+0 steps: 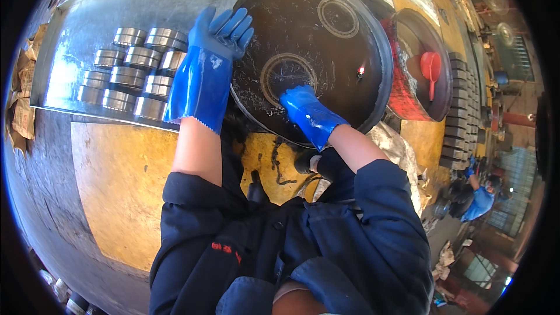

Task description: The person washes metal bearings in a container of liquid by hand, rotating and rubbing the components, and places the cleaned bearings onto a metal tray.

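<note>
My left hand (220, 34), in a long blue rubber glove, is open with its fingers spread. It hovers at the left rim of a large round drum (382, 46) with a dark brown, scuffed, wet-looking top. My right hand (304, 108), gloved the same way, is low over the drum's near side with its fingers curled together. Its fingertips lie at the lower edge of a pale ring shape (286, 61); what they hold, if anything, is hidden. A second ring shape (338, 1) shows farther back. I cannot tell whether these are rings or marks.
Left of the drum, a metal tray (64, 81) bears several shiny steel rings (127, 76) in stacks. To the right stands a red drum (402, 76) with a red scoop (430, 69) in it. Dark blocks (459, 111) line up beyond. A person (479, 201) in blue is far right.
</note>
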The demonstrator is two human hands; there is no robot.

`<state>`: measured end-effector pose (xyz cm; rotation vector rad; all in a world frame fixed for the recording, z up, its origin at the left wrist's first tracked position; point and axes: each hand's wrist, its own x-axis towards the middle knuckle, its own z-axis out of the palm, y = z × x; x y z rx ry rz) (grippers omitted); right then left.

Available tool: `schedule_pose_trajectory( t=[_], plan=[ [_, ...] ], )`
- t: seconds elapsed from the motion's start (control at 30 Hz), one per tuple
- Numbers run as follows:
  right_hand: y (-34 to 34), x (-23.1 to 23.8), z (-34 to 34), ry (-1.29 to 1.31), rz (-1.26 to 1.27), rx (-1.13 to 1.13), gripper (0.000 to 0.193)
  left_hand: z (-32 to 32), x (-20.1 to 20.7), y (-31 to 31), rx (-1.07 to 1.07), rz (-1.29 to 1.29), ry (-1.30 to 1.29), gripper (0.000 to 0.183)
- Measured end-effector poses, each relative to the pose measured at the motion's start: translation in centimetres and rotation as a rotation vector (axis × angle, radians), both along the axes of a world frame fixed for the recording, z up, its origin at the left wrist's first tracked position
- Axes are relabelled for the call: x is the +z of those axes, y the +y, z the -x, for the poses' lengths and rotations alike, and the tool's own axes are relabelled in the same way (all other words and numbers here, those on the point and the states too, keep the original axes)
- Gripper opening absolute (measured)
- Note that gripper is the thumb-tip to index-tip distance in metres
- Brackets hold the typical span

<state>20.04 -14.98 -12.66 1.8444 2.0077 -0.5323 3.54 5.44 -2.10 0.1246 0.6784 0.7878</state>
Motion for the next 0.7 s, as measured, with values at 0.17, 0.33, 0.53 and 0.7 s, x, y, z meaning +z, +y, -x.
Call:
schedule_pose_trajectory(
  t=[0.17, 0.33, 0.53, 0.7],
  plan=[
    [-1.0, 1.2, 0.1, 0.044, 0.042, 0.02, 0.024, -0.2, -0.1, 0.1, -0.035, 0.011, -0.026, 0.057],
    [-2.5, 3.8, -0.9, 0.167, 0.032, 0.095, 0.023, -0.2, 0.1, -0.2, -0.031, -0.007, -0.025, 0.062],
    [-0.8, 6.3, -2.1, 0.171, 0.298, 0.24, 0.034, 0.2, 0.2, -0.2, -0.036, -0.024, -0.047, 0.06],
    [3.5, 6.6, -1.1, 0.161, 0.185, 0.254, 0.037, 1.1, -0.1, 0.1, -0.013, -0.03, -0.058, 0.057]
  ],
)
